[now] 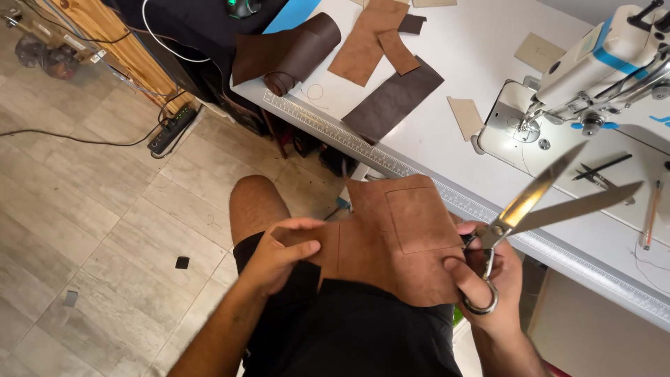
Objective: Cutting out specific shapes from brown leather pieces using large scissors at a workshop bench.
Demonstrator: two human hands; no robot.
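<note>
Head view: left hand [283,255] pinches the left edge of a brown leather piece [398,241], fingers closed on it, keeping it taut over the lap, clear of the table so blades can get under. Piece has a stitched rectangular pocket outline at its 1 o'clock. Right hand [488,276] grips tailor's scissors [551,202], blades parted wide, tips pointing to 2 o'clock, away from the leather; it looks to pin the piece's right edge too, partly hidden. White table [481,49] at 12 o'clock: leather roll [303,52], cut scraps [391,105], edge ruler [377,153], sewing machine [600,70] at 2 o'clock.
</note>
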